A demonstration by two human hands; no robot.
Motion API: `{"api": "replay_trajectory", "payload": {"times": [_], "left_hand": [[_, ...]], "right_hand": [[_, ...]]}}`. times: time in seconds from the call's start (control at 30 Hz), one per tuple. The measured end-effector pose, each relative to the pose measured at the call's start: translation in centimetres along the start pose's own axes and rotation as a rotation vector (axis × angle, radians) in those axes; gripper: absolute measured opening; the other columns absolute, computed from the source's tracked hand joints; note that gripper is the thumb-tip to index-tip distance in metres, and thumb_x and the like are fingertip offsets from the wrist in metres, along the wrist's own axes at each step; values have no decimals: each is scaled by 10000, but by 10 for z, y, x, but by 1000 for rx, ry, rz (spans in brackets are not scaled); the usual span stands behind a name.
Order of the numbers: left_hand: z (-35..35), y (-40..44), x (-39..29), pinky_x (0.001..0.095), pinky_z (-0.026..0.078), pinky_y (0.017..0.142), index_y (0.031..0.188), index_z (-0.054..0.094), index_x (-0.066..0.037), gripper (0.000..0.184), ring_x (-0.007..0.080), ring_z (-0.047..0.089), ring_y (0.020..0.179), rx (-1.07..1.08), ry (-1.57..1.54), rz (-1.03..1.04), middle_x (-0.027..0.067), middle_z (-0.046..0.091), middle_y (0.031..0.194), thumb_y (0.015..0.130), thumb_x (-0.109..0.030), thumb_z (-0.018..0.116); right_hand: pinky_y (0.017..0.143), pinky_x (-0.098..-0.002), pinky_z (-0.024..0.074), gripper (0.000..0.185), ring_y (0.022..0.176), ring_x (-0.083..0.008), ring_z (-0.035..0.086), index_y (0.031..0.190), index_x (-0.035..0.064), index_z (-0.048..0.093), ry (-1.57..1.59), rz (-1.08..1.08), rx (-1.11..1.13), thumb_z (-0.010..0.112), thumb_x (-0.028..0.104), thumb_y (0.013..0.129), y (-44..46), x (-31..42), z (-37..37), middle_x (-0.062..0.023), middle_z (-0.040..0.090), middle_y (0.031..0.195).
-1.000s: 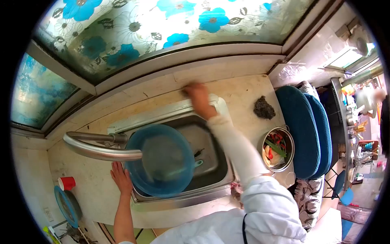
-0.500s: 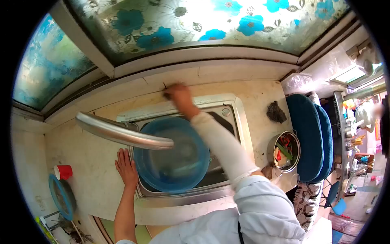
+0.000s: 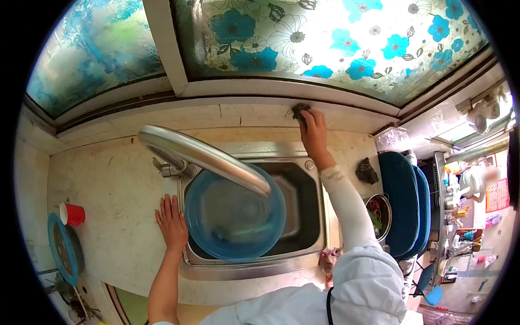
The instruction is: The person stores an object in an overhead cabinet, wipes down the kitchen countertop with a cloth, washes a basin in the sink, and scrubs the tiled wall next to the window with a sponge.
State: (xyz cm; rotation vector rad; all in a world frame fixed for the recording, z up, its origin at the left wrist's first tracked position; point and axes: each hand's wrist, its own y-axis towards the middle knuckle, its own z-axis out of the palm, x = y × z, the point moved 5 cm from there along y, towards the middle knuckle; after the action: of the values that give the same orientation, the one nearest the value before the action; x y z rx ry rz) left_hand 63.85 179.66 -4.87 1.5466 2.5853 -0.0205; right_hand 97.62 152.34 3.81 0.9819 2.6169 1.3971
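My right hand (image 3: 314, 132) is closed on a dark, crumpled scouring pad (image 3: 299, 111). The pad is pressed to the pale tiled strip (image 3: 254, 112) below the window. My left hand (image 3: 173, 223) lies flat on the countertop, fingers spread, beside the sink's left rim. Between the hands, a blue plastic basin (image 3: 238, 216) of cloudy water sits in the steel sink (image 3: 306, 211). Something lies low in the water, too blurred to name. The curved faucet (image 3: 208, 160) reaches over the basin.
To the right are a dark wad (image 3: 366, 171), a metal pot (image 3: 385, 216) with vegetables and blue chair backs (image 3: 400, 203). A red cup (image 3: 72, 214) and a blue-rimmed basin (image 3: 62, 249) are at far left. A person (image 3: 476, 181) stands in the far right background.
My right hand has moved right along the wall strip with the scouring pad. My left hand stays on the counter. The camera view has shifted.
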Motion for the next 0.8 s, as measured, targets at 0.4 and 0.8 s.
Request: {"api": "replay_trajectory", "payload": {"times": [0.4,0.8], "left_hand": [[3,1,4,482,93,1055,1348,279,-78,490,288,181,1316,1,-7,-4,113,218,1421,877,-157,387],[1,0,-1,489,100,1051,1342,287,-68,474,294,174,1317,-4,27,32,113,213,1422,886,-157,376]], "right_hand": [[824,-420,420,256,983,-301,505,957,88,597,10,-626,165,583,120,704,6,20,61,-129,546,1031],[791,-359,429,195,927,-262,510,903,84,594,54,-593,388,594,126,712,37,107,101,-81,554,966]]}}
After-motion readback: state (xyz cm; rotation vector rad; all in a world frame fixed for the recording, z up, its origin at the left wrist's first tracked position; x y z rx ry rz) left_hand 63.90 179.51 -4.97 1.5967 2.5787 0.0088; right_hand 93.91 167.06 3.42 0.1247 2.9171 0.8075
